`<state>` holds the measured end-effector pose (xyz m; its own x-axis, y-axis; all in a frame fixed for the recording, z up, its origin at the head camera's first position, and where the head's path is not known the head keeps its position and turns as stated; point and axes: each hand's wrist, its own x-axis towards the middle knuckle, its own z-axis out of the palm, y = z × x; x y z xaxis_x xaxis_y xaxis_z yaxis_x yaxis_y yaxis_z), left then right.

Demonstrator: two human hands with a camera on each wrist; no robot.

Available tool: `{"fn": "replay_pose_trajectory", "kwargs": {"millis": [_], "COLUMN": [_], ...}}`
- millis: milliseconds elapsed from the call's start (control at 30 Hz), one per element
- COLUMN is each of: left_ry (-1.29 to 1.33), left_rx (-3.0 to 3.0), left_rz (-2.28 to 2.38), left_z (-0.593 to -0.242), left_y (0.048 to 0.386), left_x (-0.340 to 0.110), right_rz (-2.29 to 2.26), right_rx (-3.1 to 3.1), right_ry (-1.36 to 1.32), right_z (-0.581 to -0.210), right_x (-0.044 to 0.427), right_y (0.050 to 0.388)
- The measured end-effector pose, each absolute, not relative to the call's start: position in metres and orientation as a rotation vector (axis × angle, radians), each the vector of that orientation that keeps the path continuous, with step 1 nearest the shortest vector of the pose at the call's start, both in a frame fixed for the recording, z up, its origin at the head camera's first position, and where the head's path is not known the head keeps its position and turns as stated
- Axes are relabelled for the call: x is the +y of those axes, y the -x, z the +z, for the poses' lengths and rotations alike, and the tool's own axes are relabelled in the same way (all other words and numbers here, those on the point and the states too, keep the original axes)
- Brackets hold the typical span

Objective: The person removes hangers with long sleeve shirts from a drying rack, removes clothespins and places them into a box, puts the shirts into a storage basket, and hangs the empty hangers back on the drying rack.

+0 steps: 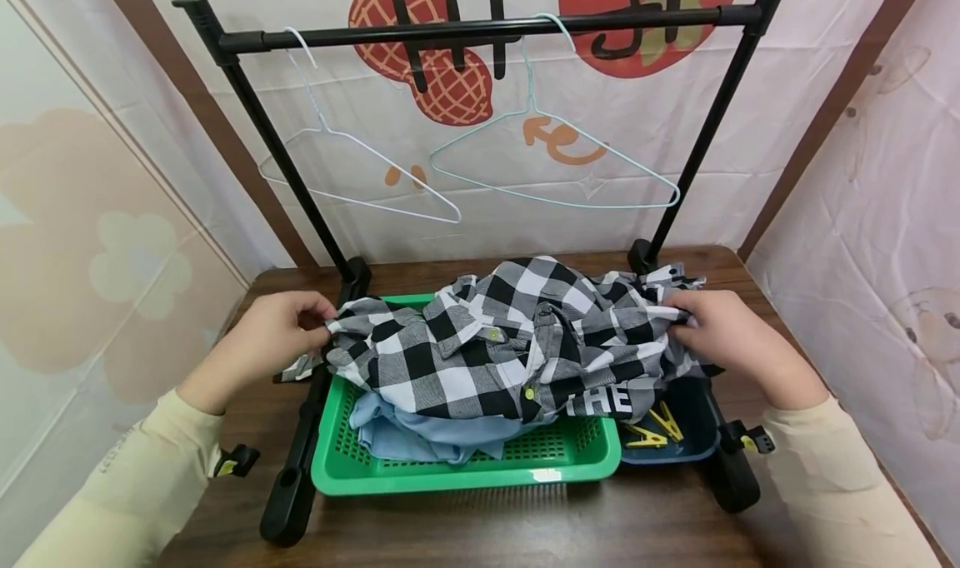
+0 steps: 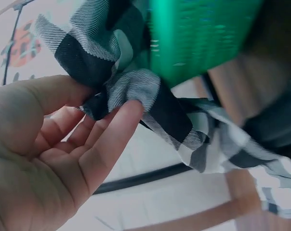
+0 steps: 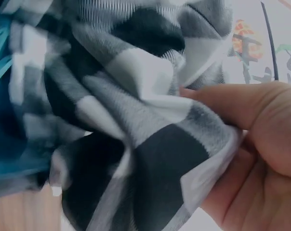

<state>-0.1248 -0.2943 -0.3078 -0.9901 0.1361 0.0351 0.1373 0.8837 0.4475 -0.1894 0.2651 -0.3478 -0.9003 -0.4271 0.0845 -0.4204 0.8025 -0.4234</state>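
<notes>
A black, white and grey checked shirt (image 1: 465, 368) with yellow-green buttons and white lettering is spread over a green basket (image 1: 465, 483). My left hand (image 1: 281, 335) pinches the cloth at its left side; in the left wrist view, thumb and fingers (image 2: 112, 139) nip a fold, and a sleeve trails off to the right. At the shirt's right side my right hand (image 1: 720, 335) pinches bunched cloth, also seen close in the right wrist view. A light blue garment (image 1: 435, 430) lies in the basket, partly under the shirt.
A black rack (image 1: 465, 31) stands over the table (image 1: 510, 526). A white hanger (image 1: 375, 143) and a pale green hanger (image 1: 555, 118) hang from its bar. Right of the basket, a dark blue bin (image 1: 697, 435) holds yellow clothespins (image 1: 648, 437), partly covered by the shirt.
</notes>
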Motion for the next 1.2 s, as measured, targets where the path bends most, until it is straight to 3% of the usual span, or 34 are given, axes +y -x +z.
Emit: {"fn": "replay_pose_trajectory", "kwargs": {"millis": [367, 667, 933, 1200], "left_ry": [0.172, 0.263, 0.576, 0.853], "left_rx": [-2.922, -2.769, -2.773, -2.999], "left_rz": [-0.978, -1.082, -1.100, -0.903], "left_z": [-0.256, -0.226, -0.238, -0.266], "left_y": [0.117, 0.116, 0.110, 0.105], "left_x": [-0.244, -0.189, -0.147, -0.129], "right_rz": [-1.315, -1.760, -1.814, -1.621], "right_rx": [2.939, 2.748, 2.619, 2.524], "right_ry": [0.377, 0.418, 0.610, 0.700], "right_z": [-0.301, -0.268, -0.267, -0.292], "right_x": [0.235, 0.193, 0.146, 0.125], "right_y": [0.180, 0.173, 0.165, 0.161]}}
